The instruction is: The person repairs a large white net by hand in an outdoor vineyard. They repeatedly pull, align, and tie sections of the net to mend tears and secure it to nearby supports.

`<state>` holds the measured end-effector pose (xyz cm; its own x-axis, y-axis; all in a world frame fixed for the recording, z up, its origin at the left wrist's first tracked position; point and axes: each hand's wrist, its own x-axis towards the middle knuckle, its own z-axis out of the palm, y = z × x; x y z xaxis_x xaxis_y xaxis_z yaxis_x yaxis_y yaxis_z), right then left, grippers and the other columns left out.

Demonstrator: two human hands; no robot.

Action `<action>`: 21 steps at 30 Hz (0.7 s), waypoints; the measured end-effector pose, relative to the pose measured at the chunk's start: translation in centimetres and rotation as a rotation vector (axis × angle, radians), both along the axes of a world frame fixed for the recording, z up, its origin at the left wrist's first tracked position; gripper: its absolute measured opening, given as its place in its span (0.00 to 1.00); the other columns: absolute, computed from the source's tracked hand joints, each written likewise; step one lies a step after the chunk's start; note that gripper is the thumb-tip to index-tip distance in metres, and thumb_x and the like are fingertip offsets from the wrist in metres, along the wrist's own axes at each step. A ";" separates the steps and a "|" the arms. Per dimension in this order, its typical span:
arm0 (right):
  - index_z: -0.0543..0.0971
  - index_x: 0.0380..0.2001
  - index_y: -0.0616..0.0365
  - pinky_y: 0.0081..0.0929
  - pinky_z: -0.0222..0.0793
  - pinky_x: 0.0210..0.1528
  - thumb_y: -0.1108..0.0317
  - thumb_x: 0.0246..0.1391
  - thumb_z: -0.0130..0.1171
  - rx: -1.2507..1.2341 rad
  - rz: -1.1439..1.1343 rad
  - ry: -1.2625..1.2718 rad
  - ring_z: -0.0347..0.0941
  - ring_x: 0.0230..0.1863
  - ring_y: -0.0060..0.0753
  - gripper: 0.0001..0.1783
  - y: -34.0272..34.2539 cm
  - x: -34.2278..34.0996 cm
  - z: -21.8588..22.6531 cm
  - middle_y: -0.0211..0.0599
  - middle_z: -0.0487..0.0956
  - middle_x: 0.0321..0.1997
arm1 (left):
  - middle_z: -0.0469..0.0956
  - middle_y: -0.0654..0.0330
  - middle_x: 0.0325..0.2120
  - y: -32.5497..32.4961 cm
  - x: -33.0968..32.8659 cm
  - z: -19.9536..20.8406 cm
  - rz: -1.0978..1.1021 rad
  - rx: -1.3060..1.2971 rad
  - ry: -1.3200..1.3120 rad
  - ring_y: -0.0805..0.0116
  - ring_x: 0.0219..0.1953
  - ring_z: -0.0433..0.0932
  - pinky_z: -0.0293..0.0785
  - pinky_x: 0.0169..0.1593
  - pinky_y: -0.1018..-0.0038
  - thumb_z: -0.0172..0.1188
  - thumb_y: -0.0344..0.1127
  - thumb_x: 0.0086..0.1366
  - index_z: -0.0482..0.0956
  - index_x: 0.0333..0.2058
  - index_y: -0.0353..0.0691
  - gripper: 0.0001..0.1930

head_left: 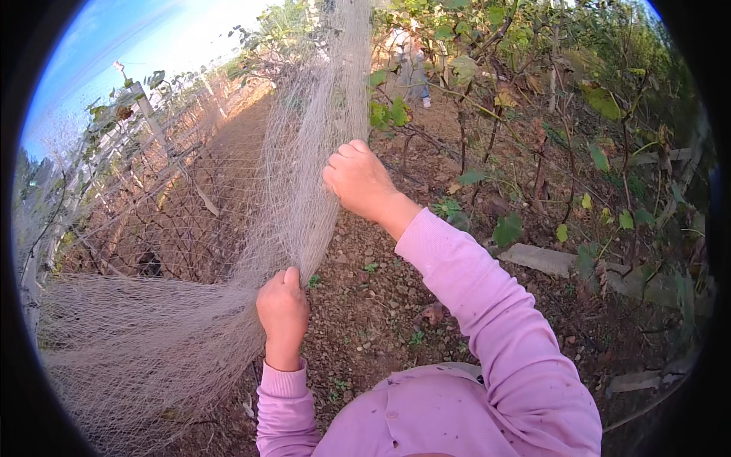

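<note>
A pale, fine-meshed net hangs from the top of the view in a gathered band and fans out to the lower left. My right hand is closed on the net's right edge, higher up and farther away. Lower and nearer, my left hand grips the same edge in a fist, its thumb on top. Between the two hands the edge runs fairly straight on a slant. The fingertips of both hands are hidden in the mesh or behind the knuckles.
Vines with green and yellowing leaves stand on the right, above a concrete beam on the ground. Stony brown soil with small weeds lies below me. A post rises at the left. Another person is partly visible behind the vines.
</note>
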<state>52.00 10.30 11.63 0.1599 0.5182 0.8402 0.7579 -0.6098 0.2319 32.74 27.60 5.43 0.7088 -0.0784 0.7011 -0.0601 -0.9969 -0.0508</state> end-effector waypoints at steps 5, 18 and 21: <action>0.75 0.21 0.49 0.34 0.63 0.49 0.67 0.47 0.57 -0.013 0.024 0.000 0.71 0.38 0.35 0.04 -0.5 0.0 0.0 0.29 0.73 0.26 | 0.75 0.52 0.24 -0.3 -0.1 -0.3 0.017 -0.027 0.048 0.48 0.29 0.76 0.72 0.33 0.56 0.58 0.24 0.51 0.74 0.32 0.38 0.08; 0.74 0.22 0.52 0.38 0.64 0.50 0.68 0.43 0.62 0.032 0.051 0.041 0.70 0.39 0.40 0.06 -2.8 -0.5 -1.1 0.33 0.72 0.27 | 0.74 0.55 0.22 -2.8 -0.5 -0.8 -0.021 -0.035 0.048 0.52 0.27 0.77 0.72 0.31 0.59 0.56 0.26 0.54 0.72 0.29 0.41 0.04; 0.73 0.21 0.52 0.40 0.65 0.48 0.70 0.41 0.63 0.010 0.043 0.002 0.69 0.37 0.41 0.07 -3.0 -0.5 -1.2 0.33 0.70 0.25 | 0.74 0.56 0.23 -3.0 -0.8 -0.9 -0.038 -0.060 0.046 0.54 0.28 0.77 0.73 0.33 0.60 0.55 0.27 0.55 0.73 0.30 0.41 0.04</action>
